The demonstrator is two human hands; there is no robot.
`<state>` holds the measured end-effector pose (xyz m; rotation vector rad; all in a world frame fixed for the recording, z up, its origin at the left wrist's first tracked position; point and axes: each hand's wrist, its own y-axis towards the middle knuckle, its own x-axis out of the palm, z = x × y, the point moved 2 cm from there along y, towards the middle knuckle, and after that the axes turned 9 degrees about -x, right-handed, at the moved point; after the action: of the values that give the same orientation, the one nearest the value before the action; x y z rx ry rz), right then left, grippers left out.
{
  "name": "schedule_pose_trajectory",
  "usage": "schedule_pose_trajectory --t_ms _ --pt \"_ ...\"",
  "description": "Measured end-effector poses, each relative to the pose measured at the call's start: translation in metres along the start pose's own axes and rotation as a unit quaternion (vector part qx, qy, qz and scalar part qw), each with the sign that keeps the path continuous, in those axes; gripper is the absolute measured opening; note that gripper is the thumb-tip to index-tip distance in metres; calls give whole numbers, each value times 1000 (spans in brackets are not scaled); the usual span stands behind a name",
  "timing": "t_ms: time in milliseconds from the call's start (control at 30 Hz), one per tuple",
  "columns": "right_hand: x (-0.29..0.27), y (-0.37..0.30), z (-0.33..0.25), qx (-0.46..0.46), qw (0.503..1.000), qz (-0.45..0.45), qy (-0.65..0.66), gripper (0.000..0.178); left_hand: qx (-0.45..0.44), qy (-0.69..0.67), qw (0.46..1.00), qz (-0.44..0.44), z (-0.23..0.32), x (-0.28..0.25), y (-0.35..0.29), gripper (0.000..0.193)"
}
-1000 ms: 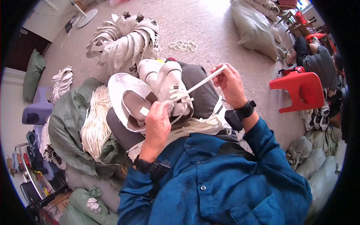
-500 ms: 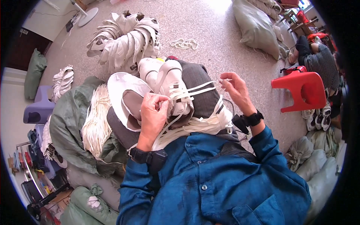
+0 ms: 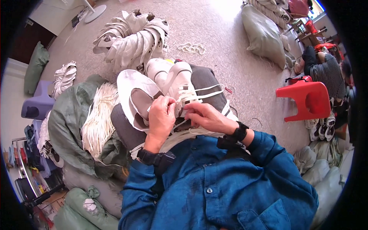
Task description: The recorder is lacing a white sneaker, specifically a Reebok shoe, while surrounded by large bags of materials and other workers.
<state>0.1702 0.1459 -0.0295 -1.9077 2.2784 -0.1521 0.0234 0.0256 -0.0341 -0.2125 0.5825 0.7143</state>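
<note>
Speckled pale floor (image 3: 245, 76) spreads beyond the lap, bearing a ring of stacked white shoe uppers (image 3: 134, 50) and a red chair (image 3: 299, 93). Across the person's thighs lies a white shoe upper (image 3: 179, 78), its lace (image 3: 223, 89) looping out rightward. Left hand (image 3: 161, 118) and right hand (image 3: 209, 117) meet its lower lacing, fingers bent narrow; whether either grips lace, I cannot tell.
</note>
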Motion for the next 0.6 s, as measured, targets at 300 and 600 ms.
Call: schedule_pose_trajectory --t_ms 300,600 --pt "-2 0 3 -27 997 -4 71 31 124 206 967 86 10 7 -17 18" --pt "-3 20 -14 -195 898 73 -387 16 132 362 917 105 7 21 -27 26"
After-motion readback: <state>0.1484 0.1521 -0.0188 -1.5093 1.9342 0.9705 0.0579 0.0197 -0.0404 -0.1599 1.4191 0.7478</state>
